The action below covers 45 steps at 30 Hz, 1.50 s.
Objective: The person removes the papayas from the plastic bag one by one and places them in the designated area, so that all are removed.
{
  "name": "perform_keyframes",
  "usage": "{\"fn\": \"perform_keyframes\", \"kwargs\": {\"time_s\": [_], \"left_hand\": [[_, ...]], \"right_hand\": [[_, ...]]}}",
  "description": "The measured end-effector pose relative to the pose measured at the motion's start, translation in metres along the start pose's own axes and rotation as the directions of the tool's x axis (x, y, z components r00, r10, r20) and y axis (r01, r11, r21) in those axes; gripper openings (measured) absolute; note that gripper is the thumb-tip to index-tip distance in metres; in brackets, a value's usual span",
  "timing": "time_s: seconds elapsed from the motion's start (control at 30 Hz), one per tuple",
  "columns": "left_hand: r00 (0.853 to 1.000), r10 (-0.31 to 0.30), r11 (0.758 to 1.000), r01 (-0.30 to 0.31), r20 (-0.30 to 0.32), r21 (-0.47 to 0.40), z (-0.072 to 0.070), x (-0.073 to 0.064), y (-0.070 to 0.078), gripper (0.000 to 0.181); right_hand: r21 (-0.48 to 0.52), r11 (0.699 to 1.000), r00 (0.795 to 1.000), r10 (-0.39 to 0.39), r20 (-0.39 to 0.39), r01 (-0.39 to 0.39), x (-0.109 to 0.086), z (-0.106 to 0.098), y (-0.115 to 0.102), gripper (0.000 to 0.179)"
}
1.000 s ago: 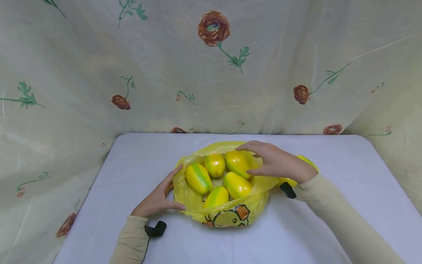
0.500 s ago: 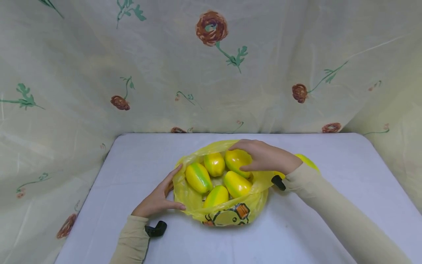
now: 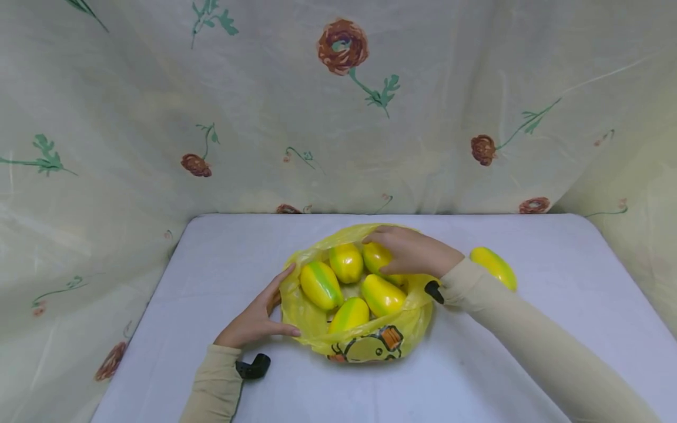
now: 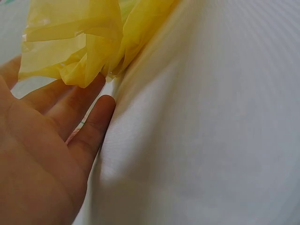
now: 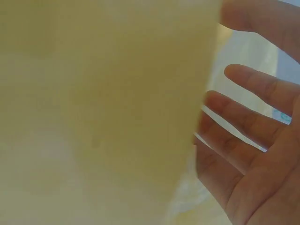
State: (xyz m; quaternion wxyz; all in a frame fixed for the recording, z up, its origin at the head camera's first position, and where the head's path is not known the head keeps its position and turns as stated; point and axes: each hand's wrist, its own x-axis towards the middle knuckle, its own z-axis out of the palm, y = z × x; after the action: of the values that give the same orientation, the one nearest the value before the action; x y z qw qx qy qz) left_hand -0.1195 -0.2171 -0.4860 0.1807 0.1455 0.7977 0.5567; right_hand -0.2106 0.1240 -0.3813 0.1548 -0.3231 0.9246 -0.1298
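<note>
Yellow plastic bag (image 3: pixel 415 326): stood mid-desk (image 3: pixel 338 393), mouth upward; its thin walls slumped, so they probably needed outside support.
Papayas inside (image 3: pixel 321 285): five lay in a loose ring, apparently corralled by the bag.
Left hand (image 3: pixel 252 320): at the bag's nine o'clock; fingers and thumb spread against the rim, likely steadying it.
Right hand (image 3: pixel 415 252): over two o'clock, fingers apart, gripping nothing visible; contact with the papaya beneath could not be told.
Lone papaya (image 3: pixel 493 267): near three o'clock, outside, resting on the desk.

Thin crinkly plastic bag (image 3: pixel 415 329), v glossy smooth fruits (image 3: pixel 320 285), matt cloth-look tbl cover (image 3: pixel 322 393), matt fabric sleeves (image 3: pixel 534 338)
</note>
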Motion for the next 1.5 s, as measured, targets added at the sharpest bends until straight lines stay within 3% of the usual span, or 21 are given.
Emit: {"fn": "perform_keyframes", "kwargs": {"time_s": [0.33, 0.87, 1.5], "left_hand": [[1.0, 0.005, 1.0, -0.005, 0.003, -0.005, 0.001, 0.002, -0.003, 0.124], [1.0, -0.001, 1.0, 0.001, 0.006, -0.008, 0.0, 0.002, -0.002, 0.124], [1.0, -0.009, 1.0, 0.009, 0.0, -0.006, 0.001, 0.0, 0.002, 0.124]], "right_hand": [[0.0, 0.999, 0.999, 0.044, 0.031, -0.044, 0.008, 0.005, 0.003, 0.063], [-0.025, 0.999, 0.998, 0.049, 0.035, -0.048, 0.013, 0.011, 0.006, 0.066], [-0.059, 0.998, 1.0, 0.009, 0.006, -0.009, 0.006, 0.003, 0.001, 0.065]]}}
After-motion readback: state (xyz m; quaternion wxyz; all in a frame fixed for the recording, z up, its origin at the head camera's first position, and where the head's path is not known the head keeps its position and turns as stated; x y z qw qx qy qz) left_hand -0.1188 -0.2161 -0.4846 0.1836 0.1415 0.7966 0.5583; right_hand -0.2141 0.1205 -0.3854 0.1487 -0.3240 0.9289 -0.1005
